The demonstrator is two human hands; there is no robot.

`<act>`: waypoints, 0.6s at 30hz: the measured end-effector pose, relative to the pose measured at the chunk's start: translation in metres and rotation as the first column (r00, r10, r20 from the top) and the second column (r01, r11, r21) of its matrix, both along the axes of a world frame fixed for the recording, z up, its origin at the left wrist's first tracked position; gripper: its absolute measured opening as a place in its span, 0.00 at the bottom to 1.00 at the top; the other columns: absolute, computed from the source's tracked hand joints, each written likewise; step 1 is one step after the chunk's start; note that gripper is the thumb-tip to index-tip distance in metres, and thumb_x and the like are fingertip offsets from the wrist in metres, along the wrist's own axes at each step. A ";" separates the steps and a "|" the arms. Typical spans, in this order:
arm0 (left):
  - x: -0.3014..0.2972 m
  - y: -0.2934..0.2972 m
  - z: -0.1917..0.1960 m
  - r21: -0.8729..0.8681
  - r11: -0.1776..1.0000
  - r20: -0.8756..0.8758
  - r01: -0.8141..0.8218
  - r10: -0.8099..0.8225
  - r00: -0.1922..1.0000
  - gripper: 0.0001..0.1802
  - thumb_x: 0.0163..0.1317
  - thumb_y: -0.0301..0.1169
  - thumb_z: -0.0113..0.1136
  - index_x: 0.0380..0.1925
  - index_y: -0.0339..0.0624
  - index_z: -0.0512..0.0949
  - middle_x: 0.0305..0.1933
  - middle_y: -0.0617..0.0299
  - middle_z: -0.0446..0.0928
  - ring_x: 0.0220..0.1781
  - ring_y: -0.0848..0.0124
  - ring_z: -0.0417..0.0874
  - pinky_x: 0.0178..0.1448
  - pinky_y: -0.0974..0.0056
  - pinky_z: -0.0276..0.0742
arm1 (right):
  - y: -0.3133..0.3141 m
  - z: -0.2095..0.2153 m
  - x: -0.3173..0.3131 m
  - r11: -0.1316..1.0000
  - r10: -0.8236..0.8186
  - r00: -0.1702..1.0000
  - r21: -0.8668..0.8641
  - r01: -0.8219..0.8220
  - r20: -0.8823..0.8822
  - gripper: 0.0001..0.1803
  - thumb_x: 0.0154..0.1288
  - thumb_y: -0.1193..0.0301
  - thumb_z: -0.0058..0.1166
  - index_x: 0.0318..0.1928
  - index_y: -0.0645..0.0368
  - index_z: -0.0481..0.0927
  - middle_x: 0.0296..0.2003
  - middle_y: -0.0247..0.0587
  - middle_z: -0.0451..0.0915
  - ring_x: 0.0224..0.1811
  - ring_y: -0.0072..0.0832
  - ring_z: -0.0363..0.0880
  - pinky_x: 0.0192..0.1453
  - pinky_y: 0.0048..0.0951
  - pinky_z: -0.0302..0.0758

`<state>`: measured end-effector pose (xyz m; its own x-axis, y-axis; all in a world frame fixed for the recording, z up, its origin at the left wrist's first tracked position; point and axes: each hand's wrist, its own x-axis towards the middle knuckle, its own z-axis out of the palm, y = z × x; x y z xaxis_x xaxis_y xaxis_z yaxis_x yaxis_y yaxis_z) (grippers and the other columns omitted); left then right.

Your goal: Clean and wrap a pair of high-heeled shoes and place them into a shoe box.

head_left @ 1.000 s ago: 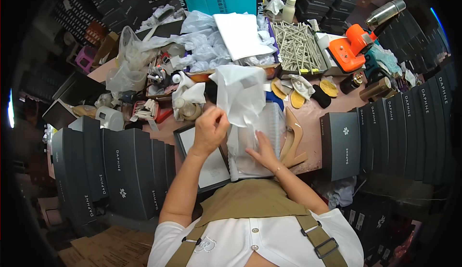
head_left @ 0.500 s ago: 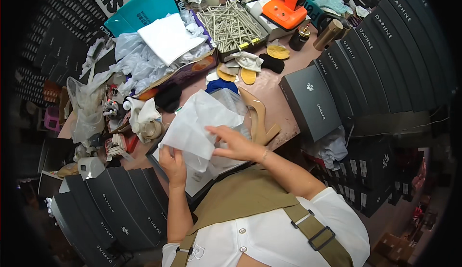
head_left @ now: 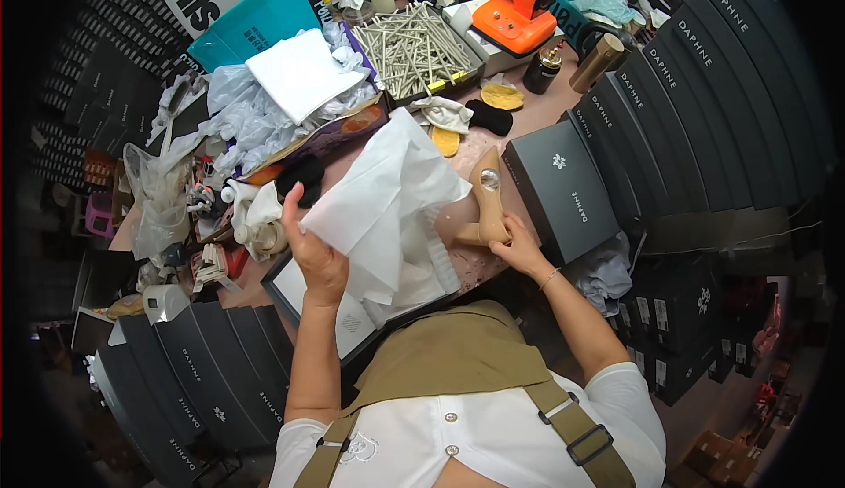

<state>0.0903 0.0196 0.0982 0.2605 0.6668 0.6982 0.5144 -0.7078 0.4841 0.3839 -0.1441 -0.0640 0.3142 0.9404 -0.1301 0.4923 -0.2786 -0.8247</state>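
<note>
A beige heeled shoe with a shiny round piece near its upper end stands out at the table's right side. My right hand is closed around its lower end. White tissue paper rises in a loose, creased sheet over an open dark shoe box in front of me. At the sheet's left edge is my left hand, gripping the paper with one finger raised; its other fingers are partly hidden. Most of the box's inside lies under the paper.
Stacked dark shoe boxes line the right, with one box close beside my right hand. More boxes stand at lower left. Beyond are a box of pale sticks, crumpled plastic, an orange device and yellow pads.
My right hand has left the tissue paper, moved right and taken hold of the beige shoe, which has turned. The paper now stands higher and wider; my left hand has risen slightly.
</note>
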 end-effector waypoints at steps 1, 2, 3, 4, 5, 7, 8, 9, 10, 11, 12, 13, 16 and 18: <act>0.008 0.005 0.008 0.059 0.998 -0.132 0.022 -0.014 0.991 0.21 0.52 0.17 0.55 0.48 0.34 0.76 0.60 0.43 0.68 0.53 0.52 0.76 0.55 0.62 0.71 | -0.002 -0.010 0.004 1.000 0.005 1.000 -0.003 -0.005 -0.010 0.24 0.48 0.59 0.66 0.34 0.65 0.71 0.63 0.67 0.60 0.63 0.52 0.65 0.64 0.39 0.63; 0.010 0.013 0.005 -0.062 0.996 -0.151 0.063 -0.072 0.986 0.22 0.52 0.16 0.53 0.50 0.34 0.75 0.63 0.44 0.67 0.54 0.51 0.76 0.55 0.61 0.72 | 0.000 -0.011 0.002 1.000 0.021 1.000 -0.004 -0.021 -0.022 0.23 0.49 0.59 0.66 0.32 0.66 0.72 0.62 0.66 0.62 0.63 0.51 0.65 0.65 0.38 0.63; 0.011 0.021 0.003 -0.183 0.978 -0.161 0.103 -0.133 0.978 0.23 0.52 0.16 0.52 0.51 0.33 0.74 0.66 0.45 0.65 0.55 0.51 0.77 0.54 0.61 0.73 | 0.002 -0.008 0.000 0.999 0.036 0.999 -0.005 -0.036 -0.033 0.23 0.50 0.59 0.65 0.31 0.67 0.72 0.61 0.66 0.63 0.64 0.50 0.65 0.65 0.37 0.62; 0.017 0.030 0.004 -0.295 0.949 -0.006 0.110 -0.117 0.993 0.21 0.54 0.18 0.50 0.51 0.32 0.73 0.64 0.46 0.67 0.53 0.50 0.78 0.53 0.58 0.74 | 0.002 -0.002 0.002 0.999 0.046 0.999 -0.026 -0.046 -0.030 0.24 0.53 0.61 0.64 0.42 0.71 0.77 0.61 0.59 0.67 0.61 0.44 0.68 0.61 0.35 0.67; 0.013 0.042 -0.002 -0.392 0.918 0.031 0.062 -0.054 0.998 0.22 0.55 0.20 0.49 0.52 0.32 0.73 0.61 0.43 0.69 0.53 0.48 0.77 0.53 0.57 0.74 | 0.000 0.007 0.002 1.000 0.002 0.999 0.001 -0.002 -0.041 0.25 0.54 0.62 0.63 0.43 0.72 0.77 0.58 0.56 0.70 0.58 0.41 0.72 0.60 0.32 0.68; 0.007 0.063 0.005 -0.486 0.874 -0.033 0.007 -0.026 0.999 0.23 0.54 0.21 0.47 0.53 0.30 0.72 0.57 0.38 0.70 0.54 0.46 0.75 0.56 0.56 0.72 | -0.014 0.021 0.009 0.992 -0.115 0.972 0.035 0.124 -0.203 0.23 0.56 0.65 0.62 0.47 0.70 0.78 0.51 0.54 0.77 0.49 0.32 0.79 0.50 0.28 0.74; 0.000 0.071 -0.003 -0.419 0.906 -0.082 -0.057 0.025 0.996 0.24 0.54 0.20 0.47 0.54 0.29 0.71 0.57 0.36 0.69 0.55 0.44 0.74 0.58 0.55 0.70 | -0.026 0.048 0.013 0.980 -0.192 0.867 -0.036 0.198 -0.459 0.19 0.59 0.67 0.58 0.45 0.70 0.79 0.44 0.44 0.80 0.42 0.26 0.80 0.45 0.25 0.76; -0.002 0.075 -0.009 -0.352 0.929 -0.126 -0.115 0.075 0.989 0.25 0.53 0.20 0.46 0.54 0.27 0.71 0.56 0.34 0.68 0.55 0.42 0.73 0.59 0.54 0.69 | -0.048 0.063 0.023 0.960 -0.252 0.664 -0.094 0.264 -0.704 0.15 0.61 0.69 0.55 0.43 0.70 0.79 0.41 0.39 0.80 0.41 0.25 0.80 0.44 0.25 0.76; 0.004 0.075 -0.006 -0.359 0.925 -0.124 -0.127 0.087 0.988 0.27 0.52 0.19 0.44 0.56 0.26 0.68 0.59 0.32 0.65 0.56 0.40 0.71 0.61 0.53 0.67 | -0.068 0.079 0.028 0.922 -0.200 0.613 0.065 0.383 -0.764 0.12 0.62 0.73 0.52 0.42 0.70 0.79 0.41 0.41 0.80 0.42 0.26 0.80 0.44 0.28 0.77; 0.007 0.079 -0.011 -0.327 0.939 -0.126 -0.105 0.067 0.990 0.32 0.52 0.19 0.44 0.62 0.31 0.62 0.64 0.32 0.59 0.57 0.39 0.71 0.60 0.53 0.68 | -0.086 0.095 0.034 0.885 -0.190 0.657 0.163 0.437 -0.729 0.16 0.60 0.69 0.55 0.42 0.71 0.79 0.43 0.45 0.80 0.44 0.29 0.80 0.47 0.31 0.78; 0.011 0.079 -0.014 -0.268 0.948 -0.193 -0.171 0.121 0.974 0.36 0.52 0.19 0.45 0.66 0.37 0.57 0.67 0.31 0.55 0.54 0.38 0.73 0.57 0.51 0.72 | -0.084 0.138 0.022 0.877 -0.126 0.642 0.218 0.428 -0.757 0.19 0.57 0.65 0.58 0.41 0.72 0.79 0.42 0.46 0.81 0.43 0.31 0.81 0.46 0.32 0.78; 0.019 0.076 -0.008 -0.340 0.921 -0.209 -0.190 0.124 0.970 0.39 0.52 0.19 0.47 0.68 0.42 0.54 0.68 0.31 0.52 0.50 0.38 0.76 0.53 0.49 0.74 | -0.084 0.176 0.009 0.864 -0.066 0.626 0.270 0.426 -0.777 0.22 0.55 0.62 0.61 0.40 0.72 0.79 0.41 0.47 0.81 0.42 0.33 0.82 0.46 0.32 0.78; 0.052 0.065 -0.003 -0.416 0.905 -0.139 -0.087 0.031 0.990 0.39 0.52 0.20 0.47 0.68 0.34 0.52 0.68 0.30 0.52 0.56 0.39 0.71 0.58 0.52 0.71 | -0.094 0.202 0.006 0.883 0.101 0.597 0.348 0.314 -0.796 0.27 0.49 0.57 0.64 0.37 0.73 0.79 0.38 0.48 0.82 0.38 0.35 0.83 0.45 0.31 0.78; 0.070 0.056 -0.003 -0.393 0.919 -0.061 0.015 -0.042 0.997 0.37 0.54 0.20 0.46 0.67 0.33 0.52 0.68 0.32 0.54 0.63 0.41 0.68 0.63 0.54 0.68 | -0.087 0.200 -0.012 0.889 0.154 0.545 0.356 0.288 -0.824 0.27 0.48 0.56 0.65 0.34 0.73 0.79 0.33 0.44 0.82 0.33 0.30 0.81 0.39 0.28 0.77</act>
<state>0.1608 0.0753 0.0951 0.3205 0.8751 0.3626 0.5374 -0.4832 0.6912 0.3721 -0.2314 0.1357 0.3400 0.9403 0.0188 -0.4615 0.1842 -0.8678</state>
